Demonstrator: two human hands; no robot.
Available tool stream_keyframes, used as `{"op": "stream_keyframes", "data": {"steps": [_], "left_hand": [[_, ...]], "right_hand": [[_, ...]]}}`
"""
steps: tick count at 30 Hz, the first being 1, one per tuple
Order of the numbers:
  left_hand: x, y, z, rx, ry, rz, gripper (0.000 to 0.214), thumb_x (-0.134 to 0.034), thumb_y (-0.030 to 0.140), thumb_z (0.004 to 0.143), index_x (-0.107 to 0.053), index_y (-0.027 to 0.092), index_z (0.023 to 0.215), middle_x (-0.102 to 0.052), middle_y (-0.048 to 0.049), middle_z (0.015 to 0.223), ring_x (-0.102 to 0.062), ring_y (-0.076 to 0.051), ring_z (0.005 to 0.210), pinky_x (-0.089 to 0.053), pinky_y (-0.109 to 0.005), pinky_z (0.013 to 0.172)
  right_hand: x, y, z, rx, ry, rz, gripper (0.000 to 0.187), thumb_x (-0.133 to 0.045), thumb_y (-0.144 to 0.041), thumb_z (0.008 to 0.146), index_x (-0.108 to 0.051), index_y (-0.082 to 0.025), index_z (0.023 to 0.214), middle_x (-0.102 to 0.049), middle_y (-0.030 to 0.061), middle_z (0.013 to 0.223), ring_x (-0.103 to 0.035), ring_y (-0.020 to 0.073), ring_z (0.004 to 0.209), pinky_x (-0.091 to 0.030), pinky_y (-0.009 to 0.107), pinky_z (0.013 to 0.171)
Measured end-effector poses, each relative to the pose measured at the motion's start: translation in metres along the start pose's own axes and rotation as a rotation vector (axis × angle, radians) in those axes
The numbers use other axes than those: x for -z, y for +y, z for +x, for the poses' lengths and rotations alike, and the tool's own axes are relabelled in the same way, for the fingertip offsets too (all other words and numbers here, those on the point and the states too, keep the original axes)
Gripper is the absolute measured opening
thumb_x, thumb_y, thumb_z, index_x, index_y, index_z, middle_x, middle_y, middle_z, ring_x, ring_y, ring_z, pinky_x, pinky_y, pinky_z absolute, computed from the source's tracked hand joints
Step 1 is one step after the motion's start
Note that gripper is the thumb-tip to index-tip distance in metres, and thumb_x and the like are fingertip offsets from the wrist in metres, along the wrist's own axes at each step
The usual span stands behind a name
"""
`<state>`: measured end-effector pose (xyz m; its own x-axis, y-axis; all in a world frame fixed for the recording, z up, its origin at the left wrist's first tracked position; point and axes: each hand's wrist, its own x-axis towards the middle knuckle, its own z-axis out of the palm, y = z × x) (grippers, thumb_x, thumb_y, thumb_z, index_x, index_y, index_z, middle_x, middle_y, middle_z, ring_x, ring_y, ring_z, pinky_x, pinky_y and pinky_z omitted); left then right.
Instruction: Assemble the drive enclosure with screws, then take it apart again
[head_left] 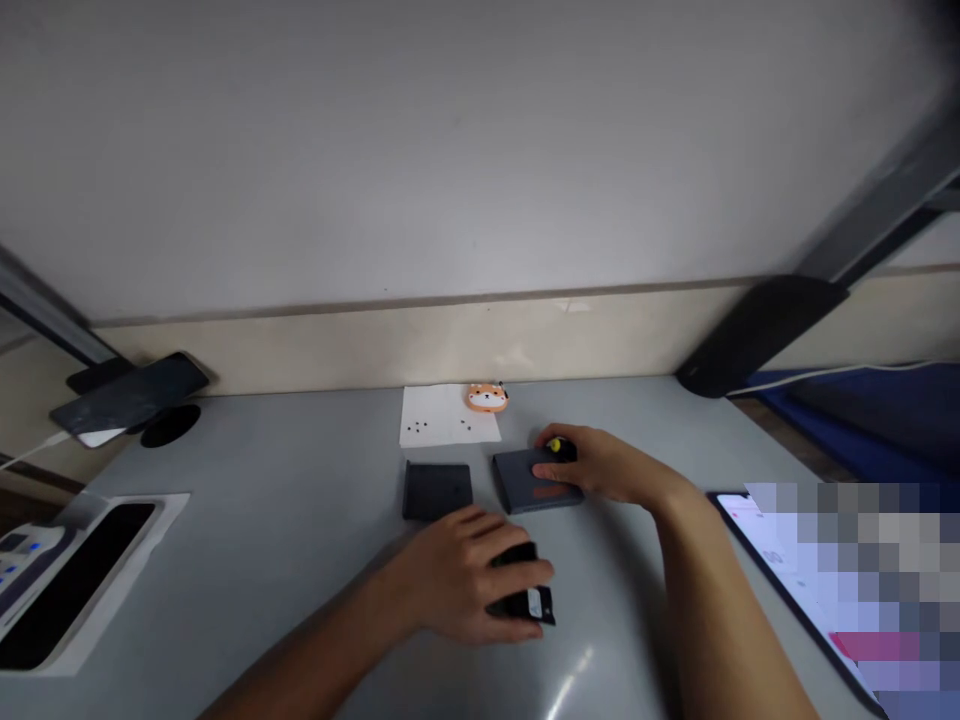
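Note:
My left hand [461, 575] is closed around a small black block [525, 590] with a white label, low on the grey table [285, 560]. My right hand [600, 465] grips a small tool with a yellow tip [556, 446] and rests it on a dark grey flat case [534, 481] that shows an orange patch. A second dark grey flat piece [437, 490] lies just left of that case, untouched. Behind them a white sheet [448, 415] carries several tiny black screws.
An orange animal-shaped figure [487, 397] sits at the sheet's far edge. A phone [127, 398] leans on a stand at far left, above a white device [67, 575]. A tablet [795, 570] lies at right. A black lamp base [757, 330] stands at back right.

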<state>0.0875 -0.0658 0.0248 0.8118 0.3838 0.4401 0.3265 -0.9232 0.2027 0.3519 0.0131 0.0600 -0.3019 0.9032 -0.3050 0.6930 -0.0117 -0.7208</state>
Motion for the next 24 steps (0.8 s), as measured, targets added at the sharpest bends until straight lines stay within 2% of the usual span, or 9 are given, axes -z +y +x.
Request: {"op": "stream_keyframes", "data": {"steps": [3, 6, 9, 12, 14, 17, 20, 22, 24], "left_hand": [[-0.008, 0.002, 0.0, -0.022, -0.055, -0.014, 0.044, -0.055, 0.058, 0.096, -0.067, 0.023, 0.121, -0.071, -0.007, 0.109, -0.067, -0.02, 0.09, -0.052, -0.034, 0.085], [-0.011, -0.003, -0.003, 0.017, -0.09, -0.01, 0.043, -0.058, 0.057, 0.096, -0.067, 0.022, 0.119, -0.07, -0.0079, 0.109, -0.065, -0.023, 0.1, -0.05, -0.036, 0.091], [-0.012, -0.006, -0.005, 0.054, -0.091, -0.029, 0.055, -0.063, 0.067, 0.089, -0.066, 0.022, 0.121, -0.07, -0.0081, 0.111, -0.063, -0.025, 0.106, -0.049, -0.038, 0.097], [-0.006, -0.007, -0.004, 0.078, -0.062, -0.044, 0.064, -0.062, 0.072, 0.086, -0.065, 0.023, 0.126, -0.069, -0.0088, 0.115, -0.063, -0.025, 0.105, -0.051, -0.038, 0.095], [0.004, -0.011, -0.003, 0.101, -0.016, -0.037, 0.051, -0.059, 0.062, 0.094, -0.065, 0.023, 0.126, -0.069, -0.0092, 0.118, -0.063, -0.025, 0.107, -0.051, -0.039, 0.095], [0.021, -0.029, -0.006, 0.198, 0.054, -0.002, 0.026, -0.052, 0.035, 0.101, -0.067, 0.023, 0.119, -0.07, -0.008, 0.114, -0.063, -0.023, 0.105, -0.05, -0.038, 0.094], [0.033, -0.059, -0.017, 0.395, 0.138, 0.073, 0.023, -0.048, 0.023, 0.1, -0.07, 0.023, 0.104, -0.071, -0.0064, 0.094, -0.064, -0.021, 0.091, -0.05, -0.039, 0.09], [0.035, -0.078, -0.027, 0.479, 0.14, 0.074, 0.023, -0.048, 0.02, 0.098, -0.07, 0.022, 0.094, -0.071, -0.0058, 0.088, -0.064, -0.019, 0.084, -0.05, -0.039, 0.088], [0.034, -0.09, -0.035, 0.538, 0.111, 0.003, 0.023, -0.048, 0.018, 0.095, -0.068, 0.021, 0.086, -0.069, -0.0038, 0.081, -0.062, -0.017, 0.077, -0.049, -0.033, 0.079]], "right_hand": [[-0.001, -0.003, 0.0, 0.009, 0.03, -0.053, 0.032, -0.071, -0.047, 0.081, -0.069, -0.024, 0.104, -0.073, 0.0039, 0.076, -0.063, 0.0201, 0.063, -0.047, 0.03, 0.057], [-0.004, -0.006, 0.001, 0.013, 0.058, -0.08, 0.034, -0.071, -0.047, 0.081, -0.07, -0.024, 0.106, -0.073, 0.004, 0.076, -0.063, 0.0205, 0.065, -0.047, 0.031, 0.059], [-0.008, -0.008, 0.004, 0.033, 0.064, -0.089, 0.034, -0.071, -0.047, 0.082, -0.07, -0.023, 0.106, -0.073, 0.005, 0.079, -0.064, 0.0217, 0.068, -0.047, 0.031, 0.06], [-0.01, -0.01, 0.005, 0.048, 0.072, -0.086, 0.034, -0.07, -0.048, 0.082, -0.07, -0.022, 0.104, -0.074, 0.0058, 0.081, -0.065, 0.0223, 0.069, -0.046, 0.031, 0.06], [-0.011, -0.011, 0.006, 0.051, 0.068, -0.091, 0.035, -0.07, -0.049, 0.082, -0.069, -0.023, 0.105, -0.074, 0.0057, 0.083, -0.065, 0.0226, 0.071, -0.046, 0.031, 0.06], [-0.011, -0.012, 0.007, 0.041, 0.053, -0.12, 0.035, -0.069, -0.051, 0.083, -0.069, -0.024, 0.106, -0.075, 0.0055, 0.085, -0.066, 0.0226, 0.073, -0.047, 0.031, 0.062], [-0.014, -0.013, 0.008, 0.04, 0.063, -0.163, 0.036, -0.067, -0.053, 0.084, -0.068, -0.024, 0.105, -0.075, 0.0059, 0.085, -0.066, 0.0225, 0.071, -0.047, 0.032, 0.062], [-0.017, -0.014, 0.01, 0.035, 0.073, -0.193, 0.037, -0.066, -0.055, 0.085, -0.069, -0.024, 0.106, -0.075, 0.0058, 0.081, -0.065, 0.0226, 0.069, -0.046, 0.032, 0.06], [-0.018, -0.014, 0.011, 0.019, 0.077, -0.218, 0.038, -0.065, -0.056, 0.085, -0.069, -0.025, 0.107, -0.073, 0.005, 0.077, -0.065, 0.0224, 0.067, -0.045, 0.032, 0.059]]}}
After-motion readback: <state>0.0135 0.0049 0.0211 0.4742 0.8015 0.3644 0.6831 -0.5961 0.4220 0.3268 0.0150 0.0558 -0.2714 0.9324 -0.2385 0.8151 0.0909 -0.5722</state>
